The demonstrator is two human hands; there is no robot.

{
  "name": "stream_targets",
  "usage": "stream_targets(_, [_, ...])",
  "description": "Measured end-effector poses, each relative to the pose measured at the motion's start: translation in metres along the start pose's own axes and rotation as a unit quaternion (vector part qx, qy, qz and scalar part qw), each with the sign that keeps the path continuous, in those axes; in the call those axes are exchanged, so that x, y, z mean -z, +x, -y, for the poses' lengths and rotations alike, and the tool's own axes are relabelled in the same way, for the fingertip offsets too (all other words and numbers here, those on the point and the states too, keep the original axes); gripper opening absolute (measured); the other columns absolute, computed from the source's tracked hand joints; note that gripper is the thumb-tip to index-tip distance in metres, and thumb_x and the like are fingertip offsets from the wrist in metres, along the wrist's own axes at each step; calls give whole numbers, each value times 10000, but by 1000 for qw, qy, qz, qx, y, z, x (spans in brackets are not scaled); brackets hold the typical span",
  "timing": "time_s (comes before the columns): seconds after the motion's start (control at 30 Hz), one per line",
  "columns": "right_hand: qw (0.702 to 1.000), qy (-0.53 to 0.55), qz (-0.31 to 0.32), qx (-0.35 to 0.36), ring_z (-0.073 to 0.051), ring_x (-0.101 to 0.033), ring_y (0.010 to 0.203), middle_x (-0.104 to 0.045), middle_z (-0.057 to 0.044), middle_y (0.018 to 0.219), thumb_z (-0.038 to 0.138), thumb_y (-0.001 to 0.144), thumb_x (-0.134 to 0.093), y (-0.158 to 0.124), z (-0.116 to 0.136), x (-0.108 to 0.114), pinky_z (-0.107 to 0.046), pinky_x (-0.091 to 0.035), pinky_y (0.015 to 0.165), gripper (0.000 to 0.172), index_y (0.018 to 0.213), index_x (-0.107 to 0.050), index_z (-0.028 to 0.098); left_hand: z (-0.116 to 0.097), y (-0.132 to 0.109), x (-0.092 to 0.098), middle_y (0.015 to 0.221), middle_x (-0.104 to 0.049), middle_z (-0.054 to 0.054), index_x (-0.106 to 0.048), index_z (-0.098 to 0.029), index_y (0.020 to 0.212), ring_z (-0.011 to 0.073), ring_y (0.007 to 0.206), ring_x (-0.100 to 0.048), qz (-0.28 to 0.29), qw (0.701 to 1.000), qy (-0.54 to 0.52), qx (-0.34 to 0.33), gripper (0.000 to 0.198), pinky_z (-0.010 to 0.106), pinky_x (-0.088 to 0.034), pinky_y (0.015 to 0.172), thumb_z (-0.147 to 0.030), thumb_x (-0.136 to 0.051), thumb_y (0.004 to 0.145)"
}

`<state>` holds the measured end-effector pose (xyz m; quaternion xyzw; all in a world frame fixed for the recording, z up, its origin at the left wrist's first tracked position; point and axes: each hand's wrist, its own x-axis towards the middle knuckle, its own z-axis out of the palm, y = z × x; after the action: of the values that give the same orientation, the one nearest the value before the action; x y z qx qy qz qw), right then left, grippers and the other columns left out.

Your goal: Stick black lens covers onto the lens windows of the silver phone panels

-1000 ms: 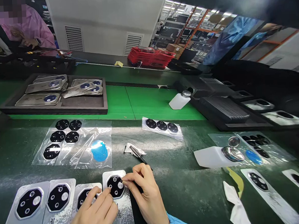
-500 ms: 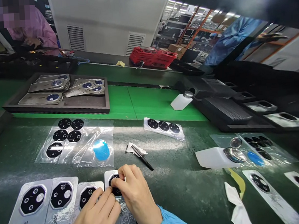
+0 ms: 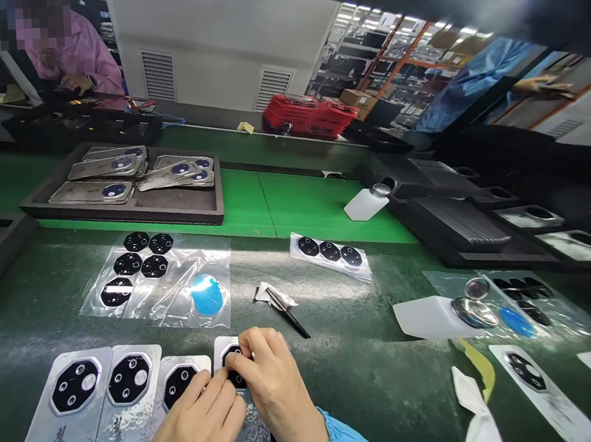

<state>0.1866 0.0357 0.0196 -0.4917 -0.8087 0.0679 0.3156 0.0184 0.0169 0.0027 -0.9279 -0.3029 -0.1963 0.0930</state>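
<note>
Several silver phone back covers lie side by side at the near edge, each with a black octagonal camera plate; the leftmost cover shows fully. My right hand has its fingers bent and pressed down on the black camera plate of the rightmost cover. My left hand rests beside it, fingertips on the same cover and the neighbouring cover. Both hands hide most of that cover. Whether anything is pinched in the fingers stays hidden.
A clear sheet carries black octagonal plates and a blue disc. A black pen-like tool lies on a white wipe. A dark tray holds more covers. A white dispenser bottle stands at the right. Another person sits at the far left.
My right hand moved left from the plate's right edge onto the plate, covering it. My left hand stayed on the cover. The view drifted slightly.
</note>
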Motion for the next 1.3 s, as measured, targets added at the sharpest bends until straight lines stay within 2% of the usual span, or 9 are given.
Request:
stream_targets(0.2, [1000,-16,-3,-5,-173,-429,781,-499,-26,861,2,908,-520,1,1,3,-308,-322,660,223,842,-607,196,-1,2,2,889,-648,81,-600,-142,889,239,986,-619,-10,1000,5,4,323,412,-353,978,-25,-304,942])
stream_targets(0.4, [1000,-12,-1,-7,-179,-422,793,-501,-32,864,37,961,-457,3,0,3,-316,-329,662,246,853,-615,191,-1,4,3,890,-654,80,-609,-137,891,231,989,-619,-10,1000,3,10,335,408,-366,973,-11,-302,937])
stream_targets(0.6, [1000,-30,9,3,-176,-412,787,-491,-28,861,60,949,-527,2,1,0,-312,-319,655,201,820,-615,186,-2,2,0,897,-645,89,-614,-130,894,242,978,-612,-7,1000,3,5,338,417,-384,945,-15,-300,940])
stream_targets(0.73, [999,-30,9,-1,-180,-406,779,-491,-31,854,65,969,-478,2,1,-2,-321,-320,647,232,822,-615,183,-1,3,1,863,-634,71,-610,-139,872,232,954,-609,-12,1000,-3,9,327,417,-375,960,-13,-315,935])
stream_targets(0.83, [998,44,23,-32,-179,-427,799,-486,-24,858,76,958,-516,5,-3,3,-303,-355,656,220,808,-617,200,0,4,1,864,-633,68,-609,-140,883,224,947,-609,-22,1000,-1,4,329,405,-375,954,-13,-310,934])
stream_targets(0.97, [968,208,-31,-135,-178,-484,881,-473,-16,892,129,982,-479,10,-11,13,-301,-420,767,171,880,-580,221,2,5,2,872,-634,68,-600,-143,885,223,959,-615,-22,1000,-8,6,350,402,-378,939,26,-295,912])
stream_targets(1.07, [933,304,-28,-189,-158,-492,793,-474,-7,874,230,1027,-365,8,-16,11,-282,-425,708,158,923,-484,224,3,10,9,821,-611,45,-569,-153,840,218,937,-623,-17,998,-64,24,321,398,-392,923,38,-320,907])
stream_targets(1.2, [905,344,-14,-251,-147,-463,741,-459,2,852,341,1045,-304,2,-18,2,-276,-399,679,216,919,-436,226,7,22,29,787,-570,22,-523,-164,820,169,787,-594,4,974,-216,73,240,328,-454,779,9,-388,918])
stream_targets(1.3, [894,362,-29,-261,-141,-431,692,-430,17,799,400,1049,-294,-2,-19,-1,-273,-375,638,270,875,-416,233,15,23,43,874,-604,37,-539,-169,915,170,919,-599,-13,954,-281,99,170,289,-475,844,-36,-435,938])
